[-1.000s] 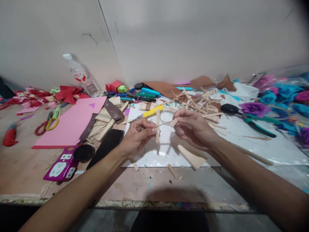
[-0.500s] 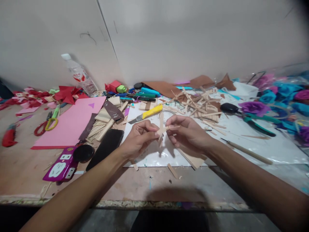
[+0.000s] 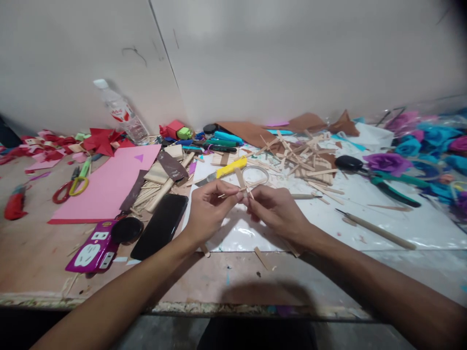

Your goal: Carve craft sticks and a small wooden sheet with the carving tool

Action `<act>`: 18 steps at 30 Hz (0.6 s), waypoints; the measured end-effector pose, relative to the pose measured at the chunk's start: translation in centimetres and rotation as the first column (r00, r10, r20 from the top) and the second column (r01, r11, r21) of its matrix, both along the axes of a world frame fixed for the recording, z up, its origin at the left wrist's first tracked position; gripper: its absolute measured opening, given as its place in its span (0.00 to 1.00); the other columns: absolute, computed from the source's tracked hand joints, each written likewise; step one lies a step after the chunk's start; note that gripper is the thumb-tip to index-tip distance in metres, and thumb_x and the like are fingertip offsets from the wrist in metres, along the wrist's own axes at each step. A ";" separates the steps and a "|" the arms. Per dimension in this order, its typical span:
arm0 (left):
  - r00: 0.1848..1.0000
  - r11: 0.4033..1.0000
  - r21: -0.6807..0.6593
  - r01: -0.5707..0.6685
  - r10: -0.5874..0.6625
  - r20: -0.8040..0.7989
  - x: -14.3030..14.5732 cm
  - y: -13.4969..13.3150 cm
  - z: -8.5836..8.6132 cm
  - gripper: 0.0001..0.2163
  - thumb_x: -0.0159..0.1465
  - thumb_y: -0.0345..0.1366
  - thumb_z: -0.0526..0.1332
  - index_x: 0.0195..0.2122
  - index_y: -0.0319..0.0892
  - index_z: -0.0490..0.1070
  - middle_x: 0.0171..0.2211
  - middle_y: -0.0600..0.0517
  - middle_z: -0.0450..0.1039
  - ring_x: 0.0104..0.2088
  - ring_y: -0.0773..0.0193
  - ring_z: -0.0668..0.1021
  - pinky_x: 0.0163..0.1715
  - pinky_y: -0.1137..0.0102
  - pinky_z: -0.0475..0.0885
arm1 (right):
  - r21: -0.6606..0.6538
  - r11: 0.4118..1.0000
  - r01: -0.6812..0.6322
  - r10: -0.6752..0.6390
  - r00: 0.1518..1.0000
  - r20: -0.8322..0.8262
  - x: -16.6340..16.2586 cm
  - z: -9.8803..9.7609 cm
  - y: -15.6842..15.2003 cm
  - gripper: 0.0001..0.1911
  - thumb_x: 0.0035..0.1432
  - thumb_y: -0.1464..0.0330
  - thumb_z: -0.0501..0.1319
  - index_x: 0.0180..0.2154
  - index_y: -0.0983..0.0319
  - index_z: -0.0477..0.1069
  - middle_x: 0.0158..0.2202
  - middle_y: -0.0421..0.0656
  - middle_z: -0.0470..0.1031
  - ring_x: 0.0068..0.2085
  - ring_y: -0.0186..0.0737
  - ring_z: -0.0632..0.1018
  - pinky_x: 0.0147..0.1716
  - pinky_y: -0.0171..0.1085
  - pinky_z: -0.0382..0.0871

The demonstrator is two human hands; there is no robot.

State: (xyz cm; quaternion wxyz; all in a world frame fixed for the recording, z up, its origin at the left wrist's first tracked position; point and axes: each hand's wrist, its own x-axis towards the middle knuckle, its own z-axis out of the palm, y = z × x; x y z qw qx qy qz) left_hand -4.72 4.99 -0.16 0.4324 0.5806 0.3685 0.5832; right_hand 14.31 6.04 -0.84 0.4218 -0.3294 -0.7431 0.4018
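Observation:
Over the white sheet [image 3: 233, 233], my left hand [image 3: 213, 206] and my right hand [image 3: 275, 206] meet fingertip to fingertip. Both pinch a small cross of flat wooden craft sticks [image 3: 240, 178], whose upper end sticks up between them. My fingers hide its lower part. Just behind lie a yellow utility knife [image 3: 230, 167] and a roll of clear tape [image 3: 260, 170]. A heap of crossed wooden sticks [image 3: 299, 153] is spread beyond my right hand. To the right of that hand rests a thin-handled carving tool [image 3: 379, 231].
At left lie a black phone [image 3: 159, 227], a purple device [image 3: 94, 250], pink paper [image 3: 105, 189] and scissors [image 3: 78, 184]. A plastic bottle [image 3: 122, 114] leans on the wall. Green-handled pliers [image 3: 396, 192] and paper flowers [image 3: 388, 164] are at right.
My hands have come closer together around the stick cross, and the fingers of my right hand have closed in on it. The cross has turned and shows less of itself.

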 end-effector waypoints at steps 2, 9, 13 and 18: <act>0.999 0.998 0.045 -0.032 0.033 -0.020 0.1 -0.3 0.1 0.06 0.61 0.33 0.74 0.30 0.42 0.79 0.33 0.51 0.81 0.36 0.64 0.82 0.40 0.70 0.77 | -0.020 0.999 -0.031 0.031 1.000 -0.004 0.0 0.1 -0.1 0.12 0.70 0.67 0.61 0.31 0.62 0.71 0.22 0.37 0.72 0.23 0.30 0.73 0.25 0.32 0.65; 0.979 0.968 0.203 -0.146 0.170 -0.109 0.2 -0.9 -0.2 0.04 0.63 0.28 0.71 0.32 0.43 0.81 0.33 0.52 0.82 0.36 0.67 0.82 0.40 0.73 0.78 | -0.316 0.936 -0.153 0.101 0.980 -0.174 -0.1 1.3 -0.9 0.15 0.70 0.63 0.62 0.30 0.62 0.68 0.22 0.36 0.71 0.21 0.29 0.72 0.22 0.29 0.66; 0.950 0.901 0.404 -0.161 0.253 -0.186 0.1 -0.7 -1.0 0.04 0.64 0.26 0.70 0.36 0.42 0.80 0.34 0.53 0.83 0.34 0.67 0.84 0.39 0.74 0.81 | -0.325 0.931 -0.168 0.121 0.980 -0.158 0.1 1.5 -0.9 0.14 0.70 0.64 0.61 0.30 0.61 0.68 0.20 0.35 0.69 0.20 0.28 0.70 0.20 0.28 0.65; 0.882 0.754 0.642 -0.142 0.390 -0.263 -0.2 -0.5 -1.6 0.07 0.63 0.22 0.69 0.38 0.40 0.77 0.37 0.51 0.84 0.37 0.66 0.85 0.41 0.72 0.82 | -0.196 0.972 -0.127 0.118 0.992 -0.053 0.3 1.8 -0.6 0.15 0.70 0.66 0.59 0.28 0.61 0.66 0.19 0.34 0.68 0.19 0.28 0.69 0.20 0.29 0.62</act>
